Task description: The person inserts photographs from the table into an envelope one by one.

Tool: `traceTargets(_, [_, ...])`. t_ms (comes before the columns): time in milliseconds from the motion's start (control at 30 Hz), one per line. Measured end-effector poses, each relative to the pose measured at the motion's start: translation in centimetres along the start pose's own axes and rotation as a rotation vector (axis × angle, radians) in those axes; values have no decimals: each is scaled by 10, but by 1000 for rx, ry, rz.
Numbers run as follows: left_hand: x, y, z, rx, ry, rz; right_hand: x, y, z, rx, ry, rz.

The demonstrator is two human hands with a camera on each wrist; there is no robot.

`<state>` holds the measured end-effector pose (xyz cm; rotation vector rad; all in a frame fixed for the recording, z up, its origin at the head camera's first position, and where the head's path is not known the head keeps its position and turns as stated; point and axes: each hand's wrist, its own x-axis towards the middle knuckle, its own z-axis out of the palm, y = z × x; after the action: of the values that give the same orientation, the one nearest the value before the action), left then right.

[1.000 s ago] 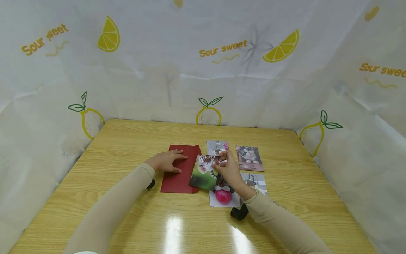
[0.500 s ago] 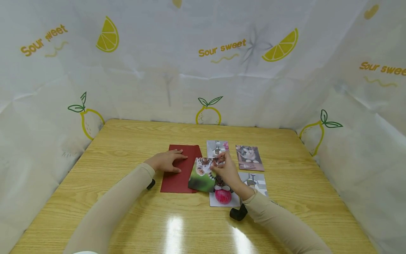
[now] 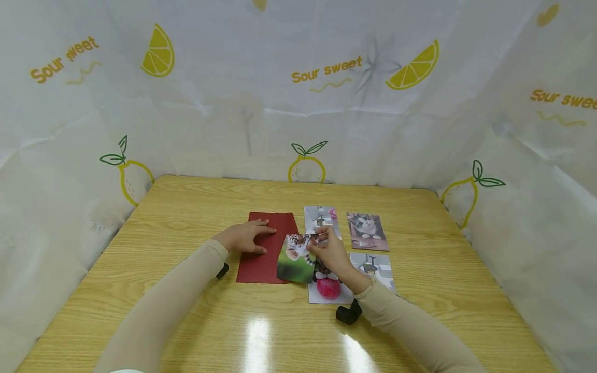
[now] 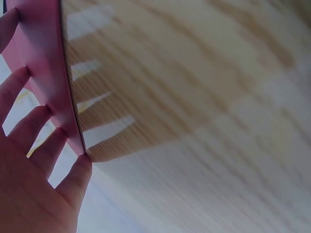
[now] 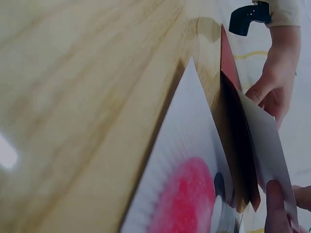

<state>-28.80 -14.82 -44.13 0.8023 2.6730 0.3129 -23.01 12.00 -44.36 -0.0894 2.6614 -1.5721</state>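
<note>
My left hand [image 3: 245, 238] lies with spread, straight fingers on a red envelope [image 3: 275, 233]; in the left wrist view its fingertips [image 4: 77, 167] touch the envelope's edge. My right hand [image 3: 332, 254] pinches a tiger photo card [image 3: 296, 264] by its upper right corner between thumb and fingers. That card stands tilted over the envelope's right side; whether its edge is inside the opening I cannot tell. Seen from the right wrist, the card's pale back [image 5: 265, 136] rises beside the dark envelope flap [image 5: 243, 145]. Under my right hand lies a card with a pink ball [image 3: 328, 288], partly covered.
Further photo cards lie to the right: a grey one with pink flowers [image 3: 321, 215], a cat card [image 3: 367, 232] and a grey-white card [image 3: 375, 267]. Black camera mounts [image 3: 349, 313] sit at the wrists. A white printed curtain [image 3: 210, 129] surrounds the wooden table [image 3: 214, 197].
The tiger card and my right hand have shifted slightly toward me and left, and the card's top has dropped. My left hand keeps its place on the envelope.
</note>
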Motion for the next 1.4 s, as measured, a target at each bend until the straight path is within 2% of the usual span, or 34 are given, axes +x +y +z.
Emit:
traceTargets(100, [0, 0, 0, -2, -2, -3, -3, -1, -1, 12, -14, 2])
traceTargets(367, [0, 1, 0, -7, -5, -10, -7, 0, -1, 130, -102, 13])
traceTargets(700, [-3, 4, -3, -11, -3, -8, -9, 2, -2, 181, -94, 20])
traceTargets(967, [-4, 3, -3, -14, -1, 0, -13, -4, -4, 180, -144, 44])
traceTargets(1400, [0, 1, -1, 7, -3, 2, -8, -11, -2, 133, -150, 98])
